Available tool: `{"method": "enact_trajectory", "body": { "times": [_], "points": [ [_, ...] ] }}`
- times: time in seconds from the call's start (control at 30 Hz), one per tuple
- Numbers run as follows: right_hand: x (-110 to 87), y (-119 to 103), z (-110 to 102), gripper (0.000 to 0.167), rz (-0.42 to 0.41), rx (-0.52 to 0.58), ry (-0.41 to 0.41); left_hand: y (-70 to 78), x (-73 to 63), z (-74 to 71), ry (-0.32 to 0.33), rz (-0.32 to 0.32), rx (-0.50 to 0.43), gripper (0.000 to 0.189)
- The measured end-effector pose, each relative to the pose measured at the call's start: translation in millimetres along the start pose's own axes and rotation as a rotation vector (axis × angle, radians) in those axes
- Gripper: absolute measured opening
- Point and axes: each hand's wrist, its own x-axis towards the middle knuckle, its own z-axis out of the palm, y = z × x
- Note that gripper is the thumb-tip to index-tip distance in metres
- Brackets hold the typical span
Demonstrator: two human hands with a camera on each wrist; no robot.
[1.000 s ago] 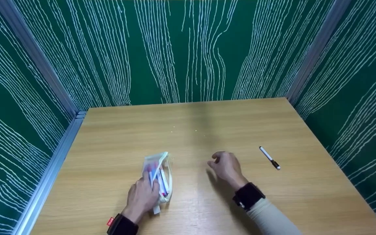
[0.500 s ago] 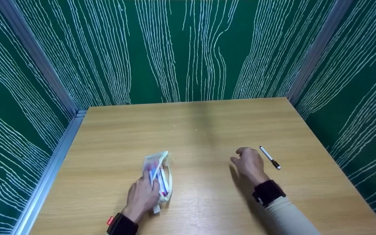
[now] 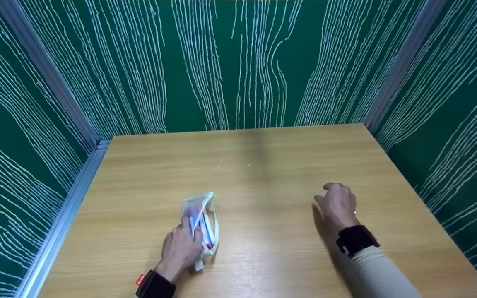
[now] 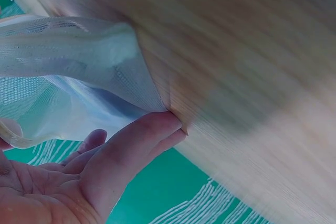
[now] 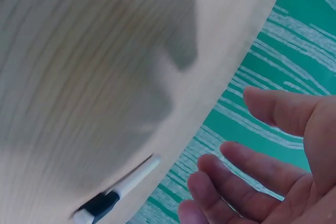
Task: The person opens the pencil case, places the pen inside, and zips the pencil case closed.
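Note:
My left hand [image 3: 179, 249] grips a whitish mesh pencil case [image 3: 189, 203] on the table, thumb at its opening and fingers along its side. Several blue and white markers [image 3: 208, 227] show inside through the gaping mouth. In the left wrist view, fingertips press at the lower corner of the mesh [image 4: 113, 51]. My right hand [image 3: 337, 203] hovers over the right side of the table, fingers loosely bent and holding nothing. Beneath it lies a white marker with a black cap [image 5: 134, 179]; in the head view the hand hides all but its white end.
The wooden table [image 3: 259, 231] carries a few tiny pale specks [image 3: 249, 165] towards the back. Green walls [image 3: 259, 62] with white wavy lines enclose it on three sides. A metal rail [image 3: 62, 215] runs along the left edge.
My right hand has moved rightward from the middle of the table until it covers most of the loose marker. The left hand and the pencil case have stayed put.

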Motion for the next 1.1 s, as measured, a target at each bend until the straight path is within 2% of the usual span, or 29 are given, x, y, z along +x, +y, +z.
{"method": "enact_trajectory", "body": {
  "times": [0.33, 0.57, 0.8, 1.1],
  "points": [
    [7.0, 28.6, -10.5, 0.042, 0.073, -0.077, 0.039, 1.0, 1.1, -1.9, -0.034, -0.032, -0.015, 0.057],
    [8.9, 40.1, -11.1, 0.041, 0.089, -0.123, -0.006, 1.2, 0.7, -1.9, -0.038, -0.046, -0.018, 0.062],
    [11.8, 47.9, -10.0, 0.021, 0.092, -0.139, -0.061, 0.4, -1.0, -0.9, -0.026, -0.025, -0.003, 0.063],
    [13.6, 52.1, -6.0, 0.017, 0.103, -0.144, -0.099, 1.9, 0.3, -2.1, -0.053, -0.067, -0.001, 0.069]
  ]
}}
